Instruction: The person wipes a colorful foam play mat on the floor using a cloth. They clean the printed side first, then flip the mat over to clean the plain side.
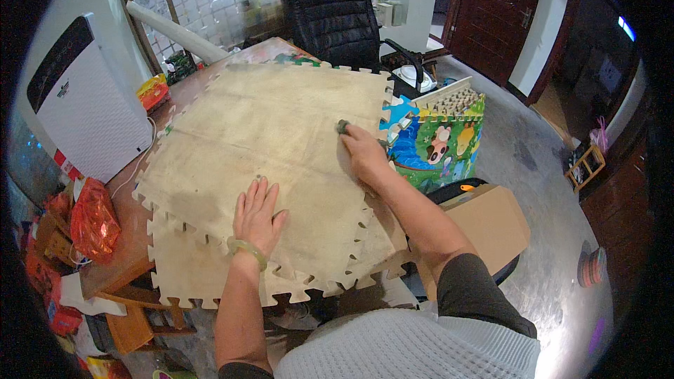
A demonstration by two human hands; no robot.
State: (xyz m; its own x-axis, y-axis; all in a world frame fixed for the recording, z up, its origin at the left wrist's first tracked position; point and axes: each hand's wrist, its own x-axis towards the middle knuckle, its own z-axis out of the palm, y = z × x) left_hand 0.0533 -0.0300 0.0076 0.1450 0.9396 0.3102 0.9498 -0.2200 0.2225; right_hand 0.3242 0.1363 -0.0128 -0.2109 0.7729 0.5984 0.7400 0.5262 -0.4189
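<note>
Large cream-coloured foam mats with jigsaw edges point(274, 116) lie overlapped on a wooden table point(124, 231), their plain sides up. My left hand point(258, 216), with a pale bangle at the wrist, rests flat on the upper mat near its front, fingers slightly spread and holding nothing. Farther forward and to the right, my right hand point(363, 152) grips a small dark object point(343, 127) against the mat's surface; what it is cannot be told. Grey smudges and small dark spots mark the mat.
Upright picture-printed foam mats point(442, 142) stand to the right, beside a cardboard box point(487, 221). A black office chair point(331, 10) is beyond the table. A white panel appliance point(97, 105) and a red plastic bag point(95, 221) are at the left.
</note>
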